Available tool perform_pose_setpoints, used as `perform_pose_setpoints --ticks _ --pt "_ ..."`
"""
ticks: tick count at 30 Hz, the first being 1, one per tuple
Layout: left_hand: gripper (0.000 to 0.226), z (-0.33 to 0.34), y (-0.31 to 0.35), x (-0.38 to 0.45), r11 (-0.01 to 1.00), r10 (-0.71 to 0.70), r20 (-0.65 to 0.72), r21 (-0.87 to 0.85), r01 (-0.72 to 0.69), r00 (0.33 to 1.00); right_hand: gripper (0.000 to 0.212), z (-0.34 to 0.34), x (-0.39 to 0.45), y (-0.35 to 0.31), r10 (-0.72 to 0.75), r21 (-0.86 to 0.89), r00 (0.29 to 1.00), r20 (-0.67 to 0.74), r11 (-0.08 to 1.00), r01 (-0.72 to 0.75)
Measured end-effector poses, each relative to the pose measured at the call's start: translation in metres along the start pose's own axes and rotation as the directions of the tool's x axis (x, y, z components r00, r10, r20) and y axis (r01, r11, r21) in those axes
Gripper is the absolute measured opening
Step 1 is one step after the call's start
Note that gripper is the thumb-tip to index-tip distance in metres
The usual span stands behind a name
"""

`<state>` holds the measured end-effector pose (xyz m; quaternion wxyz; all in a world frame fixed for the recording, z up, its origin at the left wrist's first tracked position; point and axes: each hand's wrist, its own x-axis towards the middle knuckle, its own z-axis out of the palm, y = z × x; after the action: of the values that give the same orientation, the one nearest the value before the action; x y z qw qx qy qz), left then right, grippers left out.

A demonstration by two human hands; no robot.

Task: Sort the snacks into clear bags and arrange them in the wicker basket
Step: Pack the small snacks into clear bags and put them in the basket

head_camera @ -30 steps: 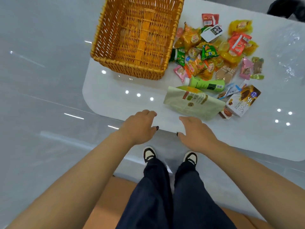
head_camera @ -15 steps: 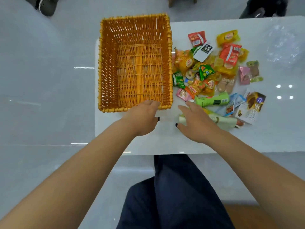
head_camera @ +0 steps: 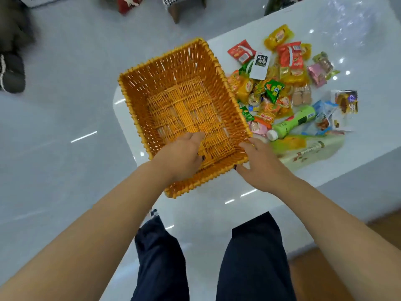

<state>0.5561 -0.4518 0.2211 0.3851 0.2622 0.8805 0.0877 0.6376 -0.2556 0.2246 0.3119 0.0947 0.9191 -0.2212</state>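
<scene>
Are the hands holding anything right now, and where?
No clear hold. The left hand is over the wicker basket's near rim; the right hand touches its near corner.

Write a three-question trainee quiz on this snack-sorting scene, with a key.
1. True or false: the wicker basket already holds bagged snacks.
2. Which hand reaches over the basket's near rim: A) left hand B) right hand?
3. On which side of the basket does the green bottle lie?

Key: 1. False, it holds nothing. 2. A; the right hand is at the basket's near right corner. 3. Its right, among the loose snacks.
</scene>
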Motion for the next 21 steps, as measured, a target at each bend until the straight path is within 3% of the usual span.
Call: perform_pose_setpoints --ticks 9,12,21 --pt "0.069 -0.028 -0.079 -0.03 0.969 0.136 0.073 0.197 -0.148 0.988 0.061 0.054 -0.02 -0.076 0.253 0.374 0.963 -0.095 0.905 -0.201" --pt "0.061 -0.031 -0.084 -0.032 0.945 0.163 0.117 0.267 -0.189 0.98 0.062 0.061 -0.026 -0.089 0.302 0.427 0.948 -0.096 0.873 -0.235" --pt "0.07 -0.074 -0.084 -0.004 0.854 0.285 0.272 0.363 -0.372 0.919 0.06 0.059 -0.027 -0.129 0.481 0.528 0.873 -0.083 0.764 -0.37"
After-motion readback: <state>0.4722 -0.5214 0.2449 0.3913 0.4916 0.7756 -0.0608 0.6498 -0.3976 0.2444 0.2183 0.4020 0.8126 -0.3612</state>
